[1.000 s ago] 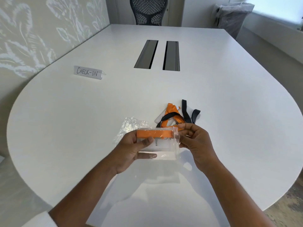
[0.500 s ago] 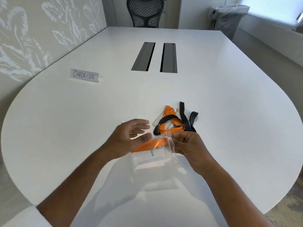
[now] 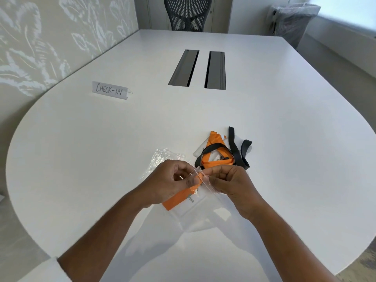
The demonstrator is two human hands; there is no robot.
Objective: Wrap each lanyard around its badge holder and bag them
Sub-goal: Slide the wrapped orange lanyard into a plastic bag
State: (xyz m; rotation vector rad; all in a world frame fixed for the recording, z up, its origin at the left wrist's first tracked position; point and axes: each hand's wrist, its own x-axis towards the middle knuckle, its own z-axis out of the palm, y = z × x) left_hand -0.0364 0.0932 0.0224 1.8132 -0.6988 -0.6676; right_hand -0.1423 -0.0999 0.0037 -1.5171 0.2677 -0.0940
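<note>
On a white table (image 3: 264, 110), a CHECK-IN card (image 3: 109, 90) stands far left, while loose orange and black lanyards (image 3: 221, 153) (tangled over 1 badge holder) lie just beyond 2 hands. The left hand (image 3: 168, 182) and right hand (image 3: 232, 184) pinch a clear bag's (image 3: 207, 208) mouth; inside, an orange-wrapped badge holder (image 3: 183, 198) slants lower-left to upper-right. Spare bags (image 3: 164, 157) lie behind.

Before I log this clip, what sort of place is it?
Probably an office meeting room set up for event check-in: a large white conference table with cable hatches, a mesh office chair at its head, and a handwritten CHECK-IN sign.
</note>
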